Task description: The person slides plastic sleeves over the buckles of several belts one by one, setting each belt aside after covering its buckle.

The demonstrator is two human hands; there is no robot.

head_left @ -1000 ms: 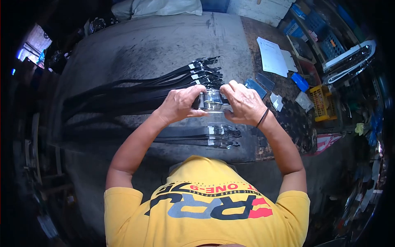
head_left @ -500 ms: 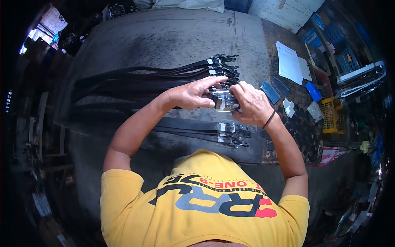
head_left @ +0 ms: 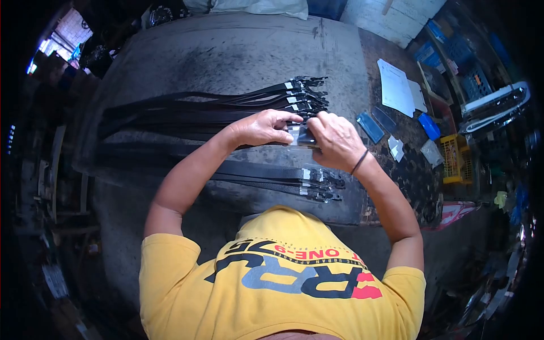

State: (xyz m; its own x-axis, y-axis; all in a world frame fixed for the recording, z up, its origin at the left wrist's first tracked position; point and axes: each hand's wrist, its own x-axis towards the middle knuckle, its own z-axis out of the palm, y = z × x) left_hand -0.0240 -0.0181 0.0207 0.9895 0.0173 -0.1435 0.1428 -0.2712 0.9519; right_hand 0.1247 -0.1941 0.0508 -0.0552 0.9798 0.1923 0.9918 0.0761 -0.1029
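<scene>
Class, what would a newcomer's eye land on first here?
Probably the bright yellow T-shirt, filling the bottom centre. Then the left hand and right hand, at some clear plastic mid-picture. Long black straps stretch leftward across the grey tabletop.

You're in what looks like a workshop: a big, stained table (head_left: 238,51), black straps (head_left: 187,105) laid out on it, crates (head_left: 457,160) and shelves (head_left: 447,68) at the side, though the dim edges are hard to read.

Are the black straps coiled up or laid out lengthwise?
Laid out lengthwise: the black straps stretch across the table in long bundles.
</scene>
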